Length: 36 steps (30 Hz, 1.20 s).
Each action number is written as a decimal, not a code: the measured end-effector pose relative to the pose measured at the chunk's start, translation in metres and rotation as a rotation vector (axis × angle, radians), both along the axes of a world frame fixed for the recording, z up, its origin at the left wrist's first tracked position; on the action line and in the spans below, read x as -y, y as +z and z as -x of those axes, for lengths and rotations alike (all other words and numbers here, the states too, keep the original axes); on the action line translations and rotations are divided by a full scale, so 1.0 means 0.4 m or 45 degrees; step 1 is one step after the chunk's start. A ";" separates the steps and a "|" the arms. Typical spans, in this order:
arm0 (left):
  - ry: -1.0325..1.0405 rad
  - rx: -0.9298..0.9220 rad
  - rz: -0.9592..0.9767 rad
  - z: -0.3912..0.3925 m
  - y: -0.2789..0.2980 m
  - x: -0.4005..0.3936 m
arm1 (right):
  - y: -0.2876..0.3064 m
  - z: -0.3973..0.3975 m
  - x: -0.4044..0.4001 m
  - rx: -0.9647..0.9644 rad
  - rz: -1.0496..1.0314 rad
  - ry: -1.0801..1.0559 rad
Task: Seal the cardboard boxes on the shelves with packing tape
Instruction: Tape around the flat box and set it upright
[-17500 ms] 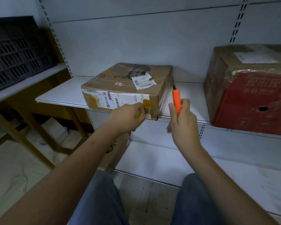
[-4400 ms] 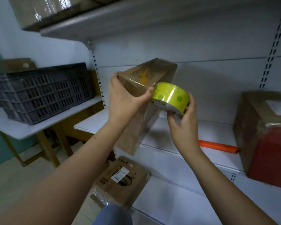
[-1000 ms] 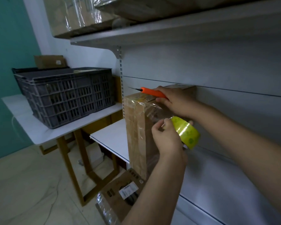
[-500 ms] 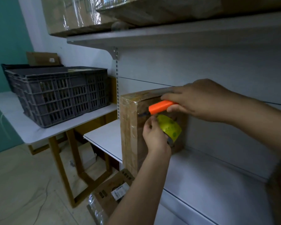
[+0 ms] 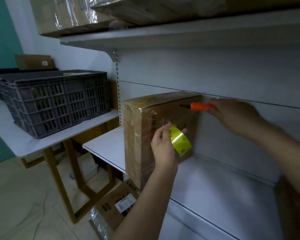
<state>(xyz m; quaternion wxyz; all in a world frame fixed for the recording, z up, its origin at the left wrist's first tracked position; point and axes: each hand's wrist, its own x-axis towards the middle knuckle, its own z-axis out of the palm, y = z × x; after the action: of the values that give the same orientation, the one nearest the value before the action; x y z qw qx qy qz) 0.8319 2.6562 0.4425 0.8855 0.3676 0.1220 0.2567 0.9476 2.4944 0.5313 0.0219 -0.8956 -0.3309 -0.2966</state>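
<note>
Nearest the camera, the left hand (image 5: 163, 146) grips a yellow tape roll (image 5: 180, 143), held up against the side of the box (image 5: 145, 135). The box stands on end on the white shelf (image 5: 215, 184). Farther back, the right hand (image 5: 235, 116) is curled round an orange knife (image 5: 200, 106), its blade out by the top of the box. I think the tape is being cut now. Next the loose end needs pressing flat. Behind sits a grey crate (image 5: 54, 101).
</note>
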 end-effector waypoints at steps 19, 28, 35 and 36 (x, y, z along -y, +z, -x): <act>-0.770 -0.200 -0.653 0.240 -0.174 0.040 | -0.388 0.313 0.031 -1.278 -1.062 0.354; -0.964 -0.546 -0.711 0.274 -0.300 0.129 | -0.511 0.374 0.057 -1.026 -0.881 0.041; -0.901 -0.693 -0.676 0.262 -0.393 0.163 | -0.609 0.363 0.085 -0.942 -0.590 -0.010; -0.890 -0.689 -0.696 0.259 -0.397 0.165 | -0.619 0.361 0.087 -0.912 -0.559 0.003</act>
<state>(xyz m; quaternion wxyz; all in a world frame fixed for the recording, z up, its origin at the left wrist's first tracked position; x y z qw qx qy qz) 0.7282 2.5902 0.2838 0.7267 0.6575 0.1452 -0.1360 0.8033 2.4595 0.2837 0.3261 -0.9159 -0.2323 -0.0299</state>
